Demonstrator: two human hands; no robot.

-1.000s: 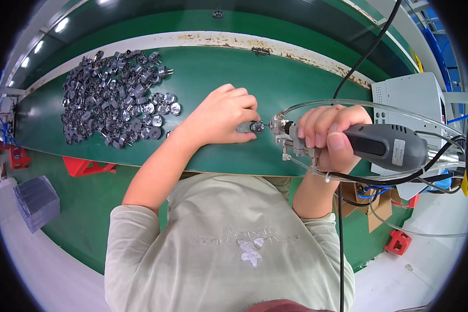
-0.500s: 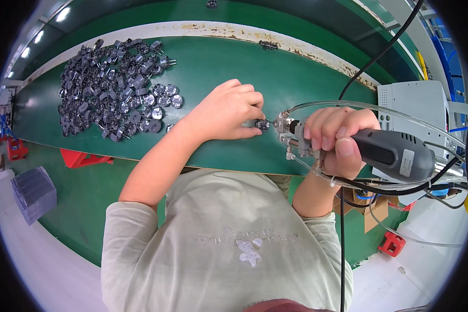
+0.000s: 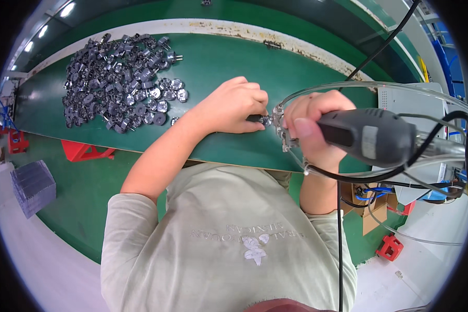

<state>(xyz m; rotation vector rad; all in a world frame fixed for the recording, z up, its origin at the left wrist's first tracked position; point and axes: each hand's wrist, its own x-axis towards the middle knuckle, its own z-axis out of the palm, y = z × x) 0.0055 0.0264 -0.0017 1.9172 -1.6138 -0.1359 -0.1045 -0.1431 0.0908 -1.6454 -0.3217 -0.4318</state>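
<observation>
A power screwdriver point(image 3: 377, 138) with a grey and black body lies sideways in my right hand point(image 3: 314, 122), whose fingers wrap its front grip. Its metal head point(image 3: 279, 122), with clear tubes attached, meets or nearly meets a small dark plug piece point(image 3: 266, 120); I cannot tell whether the bit touches. My left hand point(image 3: 236, 106) pinches that plug piece just above the green tabletop point(image 3: 213, 57), hiding part of it. Left of my left hand spreads a heap of similar dark round plug pieces point(image 3: 114, 86), some with pins showing.
A pale machine box point(image 3: 408, 99) stands at the table's right end. A black cable point(image 3: 385, 47) and clear hoses run to the screwdriver. Red stools point(image 3: 86, 151) and a cardboard box point(image 3: 374, 216) sit below the table. A worn white ledge point(image 3: 218, 26) borders the far side.
The screwdriver and my right hand have moved left, bringing the metal head up to the plug piece. My left hand keeps its pinch on the piece. The whole view has shifted slightly.
</observation>
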